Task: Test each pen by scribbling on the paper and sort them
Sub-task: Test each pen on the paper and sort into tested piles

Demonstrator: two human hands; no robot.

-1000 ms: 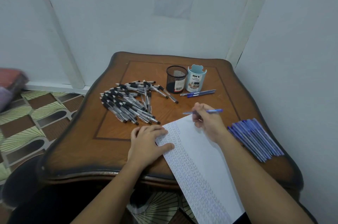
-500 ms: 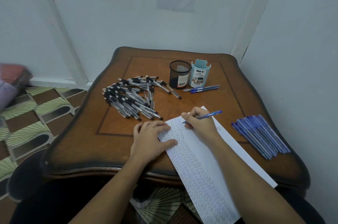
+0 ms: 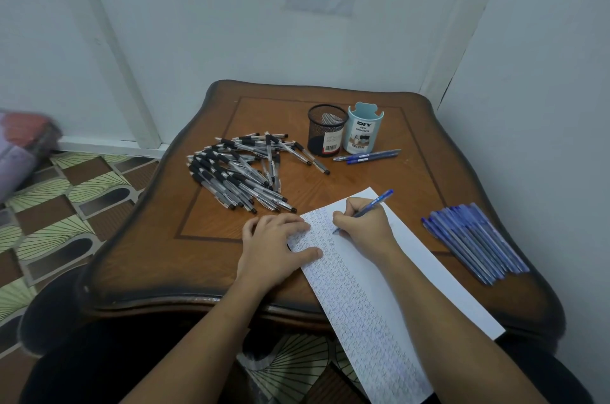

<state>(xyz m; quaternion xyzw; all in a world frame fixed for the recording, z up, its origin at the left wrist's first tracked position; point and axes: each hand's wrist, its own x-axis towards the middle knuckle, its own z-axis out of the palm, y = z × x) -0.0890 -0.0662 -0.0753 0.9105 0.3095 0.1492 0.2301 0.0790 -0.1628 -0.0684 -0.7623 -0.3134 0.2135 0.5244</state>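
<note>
My right hand (image 3: 361, 226) grips a blue pen (image 3: 376, 202) with its tip down on the white paper (image 3: 425, 278), near the sheet's far end. The paper's left half is covered in rows of scribbles. My left hand (image 3: 275, 247) lies flat with straight fingers on the paper's left edge. A heap of several black-grip pens (image 3: 241, 172) lies left of centre on the table. Several blue pens (image 3: 475, 240) lie side by side at the right edge. Two more blue pens (image 3: 368, 156) lie in front of the cups.
A black mesh cup (image 3: 326, 129) and a light blue desk organizer cup (image 3: 363, 128) stand at the back of the brown wooden table (image 3: 165, 238). White walls close in behind and at the right. Patterned floor lies to the left.
My right hand brought the blue pen down from above the sheet's far end onto the paper, its tip now among the scribbles. My left hand stayed on the paper.
</note>
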